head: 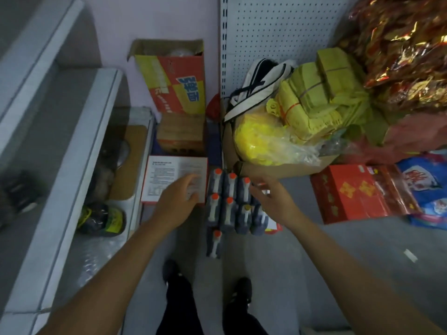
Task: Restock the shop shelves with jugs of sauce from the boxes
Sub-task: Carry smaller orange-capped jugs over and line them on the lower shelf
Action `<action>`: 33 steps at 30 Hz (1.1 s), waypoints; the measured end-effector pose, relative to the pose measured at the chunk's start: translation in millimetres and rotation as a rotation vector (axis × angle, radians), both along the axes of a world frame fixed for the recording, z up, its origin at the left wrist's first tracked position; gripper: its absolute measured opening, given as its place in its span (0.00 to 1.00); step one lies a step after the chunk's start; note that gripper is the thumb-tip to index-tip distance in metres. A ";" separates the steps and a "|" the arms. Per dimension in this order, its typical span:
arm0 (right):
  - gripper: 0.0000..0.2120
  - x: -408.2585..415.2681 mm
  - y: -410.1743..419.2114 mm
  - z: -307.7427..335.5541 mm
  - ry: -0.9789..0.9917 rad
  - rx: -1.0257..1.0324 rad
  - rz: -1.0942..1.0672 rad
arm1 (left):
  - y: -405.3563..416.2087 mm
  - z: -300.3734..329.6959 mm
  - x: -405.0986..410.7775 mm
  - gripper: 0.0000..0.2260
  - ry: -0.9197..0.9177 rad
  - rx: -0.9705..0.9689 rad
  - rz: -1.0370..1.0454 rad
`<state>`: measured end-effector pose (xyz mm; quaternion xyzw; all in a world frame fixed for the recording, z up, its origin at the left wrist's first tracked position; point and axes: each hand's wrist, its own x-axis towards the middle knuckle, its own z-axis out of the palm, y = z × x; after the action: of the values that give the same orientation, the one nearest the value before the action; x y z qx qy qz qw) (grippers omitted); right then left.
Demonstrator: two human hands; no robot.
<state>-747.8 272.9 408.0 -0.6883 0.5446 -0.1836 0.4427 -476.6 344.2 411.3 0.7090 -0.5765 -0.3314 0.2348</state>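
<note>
Several dark sauce jugs with orange caps stand in rows on the grey floor, and one more jug stands alone nearer my feet. My left hand hovers over the left edge of the group, fingers relaxed and holding nothing, in front of a white box with red trim. My right hand reaches over the right side of the jugs with fingers spread and loosely bent, also holding nothing. A grey shelf unit runs along the left, with a dark jar on its lowest level.
A red-and-yellow carton leans on the back wall above a brown box. A cardboard box with a yellow bag, yellow paper bundles and a red gift box crowd the right. My feet stand behind the jugs.
</note>
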 end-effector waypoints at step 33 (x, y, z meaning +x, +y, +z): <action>0.35 207.7 -158.4 -524.3 0.546 0.532 -0.415 | -384.8 -521.2 96.5 0.41 -0.369 0.530 -0.868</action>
<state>-540.1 114.4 -116.3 -0.4494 0.7971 0.0667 0.3978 -380.1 -40.6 -109.9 0.4871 -0.7447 -0.4019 -0.2159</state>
